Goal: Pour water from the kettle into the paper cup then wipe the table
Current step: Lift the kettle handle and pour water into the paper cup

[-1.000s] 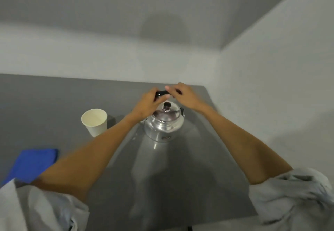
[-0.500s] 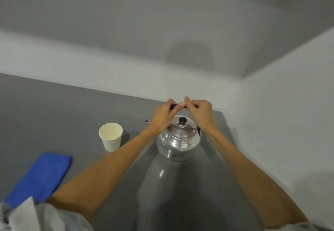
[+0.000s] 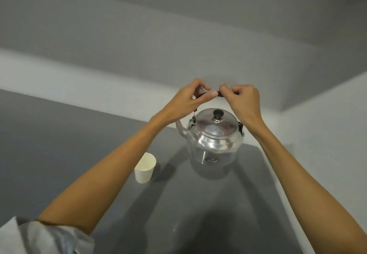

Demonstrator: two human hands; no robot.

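Note:
A shiny metal kettle [image 3: 213, 144] with a dark lid knob hangs above the grey table [image 3: 59, 154], its spout pointing left. Both hands grip its dark top handle: my left hand [image 3: 186, 100] at the handle's left end, my right hand [image 3: 243, 99] at its right end. A white paper cup [image 3: 145, 168] stands upright on the table, below and left of the kettle, partly behind my left forearm. I cannot tell what is inside the cup.
Grey walls meet in a corner behind the kettle. The table's right edge [image 3: 278, 184] runs close to the right wall. The blue cloth is out of view.
Both hands have raised the kettle off the table by its handle. The view has tilted up, so the blue cloth has dropped out of the frame.

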